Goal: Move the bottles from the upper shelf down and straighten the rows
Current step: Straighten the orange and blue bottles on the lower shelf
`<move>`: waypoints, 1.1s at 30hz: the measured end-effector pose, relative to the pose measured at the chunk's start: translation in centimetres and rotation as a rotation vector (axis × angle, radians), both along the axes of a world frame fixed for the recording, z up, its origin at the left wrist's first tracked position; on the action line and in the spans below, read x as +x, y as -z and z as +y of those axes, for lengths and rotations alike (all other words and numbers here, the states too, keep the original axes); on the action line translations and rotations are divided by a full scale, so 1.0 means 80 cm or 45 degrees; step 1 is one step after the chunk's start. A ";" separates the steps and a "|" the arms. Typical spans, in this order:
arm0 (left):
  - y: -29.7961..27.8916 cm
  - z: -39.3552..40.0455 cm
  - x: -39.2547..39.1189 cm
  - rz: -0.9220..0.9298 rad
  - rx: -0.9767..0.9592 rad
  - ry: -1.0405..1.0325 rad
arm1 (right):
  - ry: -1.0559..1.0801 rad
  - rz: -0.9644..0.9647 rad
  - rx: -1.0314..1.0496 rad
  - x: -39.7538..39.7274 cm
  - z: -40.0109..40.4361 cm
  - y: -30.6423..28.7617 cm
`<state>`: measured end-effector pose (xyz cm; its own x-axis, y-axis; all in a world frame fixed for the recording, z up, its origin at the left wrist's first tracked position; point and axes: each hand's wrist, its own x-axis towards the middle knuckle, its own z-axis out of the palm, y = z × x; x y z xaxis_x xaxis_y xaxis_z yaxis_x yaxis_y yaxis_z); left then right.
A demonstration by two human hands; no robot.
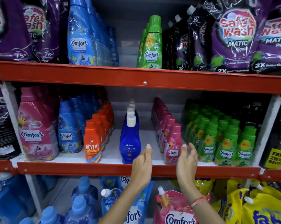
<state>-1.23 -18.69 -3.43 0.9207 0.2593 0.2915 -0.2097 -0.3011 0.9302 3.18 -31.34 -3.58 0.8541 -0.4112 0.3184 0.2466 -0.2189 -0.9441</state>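
On the middle shelf (114, 152), left of the Ujala row (130, 139), stand a big pink Comfort bottle (37, 126), blue Comfort bottles (68, 131) and an orange Revive row (94, 139). Just right of the Ujala row's front bottle, the left hand (142, 165) reaches up over the shelf edge, grip released, fingers loose, holding nothing. Further right of it the right hand (187, 164) is likewise spread and empty, in front of the small pink Comfort row (170, 136). Right again stand small green Comfort bottles (220, 139). Above the Ujala row, the upper shelf (136, 76) carries tall blue Comfort bottles (88, 34) and green Comfort bottles (151, 44)
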 end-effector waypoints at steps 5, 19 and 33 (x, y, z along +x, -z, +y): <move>-0.019 -0.034 0.016 0.342 -0.017 0.162 | -0.213 0.210 -0.121 0.006 -0.018 -0.004; -0.029 -0.049 0.038 0.393 -0.170 0.268 | -0.241 0.284 -0.272 0.006 -0.029 -0.015; -0.047 -0.032 0.001 -0.283 0.407 0.022 | -0.277 0.049 -0.270 -0.011 -0.057 -0.041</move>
